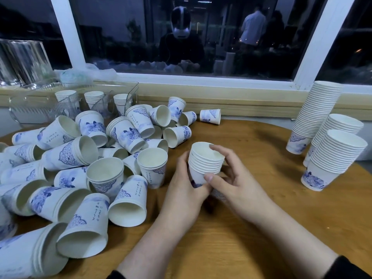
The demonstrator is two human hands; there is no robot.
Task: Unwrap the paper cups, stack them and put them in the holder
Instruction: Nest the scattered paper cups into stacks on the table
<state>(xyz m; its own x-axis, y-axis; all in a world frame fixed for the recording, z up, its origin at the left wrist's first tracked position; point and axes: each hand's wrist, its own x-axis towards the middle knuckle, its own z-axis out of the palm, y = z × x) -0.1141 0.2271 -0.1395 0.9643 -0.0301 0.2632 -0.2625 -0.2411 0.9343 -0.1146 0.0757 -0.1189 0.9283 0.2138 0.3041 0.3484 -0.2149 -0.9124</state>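
A short stack of white paper cups with blue print (205, 162) stands upright at the middle of the wooden table (251, 228). My left hand (183, 190) grips its left side and base. My right hand (233, 178) grips it from the right, thumb on the lower wall and fingers curled over the rim. A big pile of loose cups (90, 168) lies on its side across the left half of the table. The clear plastic cup holder (84, 103) stands at the back left with a few cups in its slots.
Three tall finished stacks (330, 141) stand at the table's right edge. A single cup (210, 116) lies on its side near the back wall. Crumpled clear wrapping (86, 75) sits on the window sill, and the window behind reflects people.
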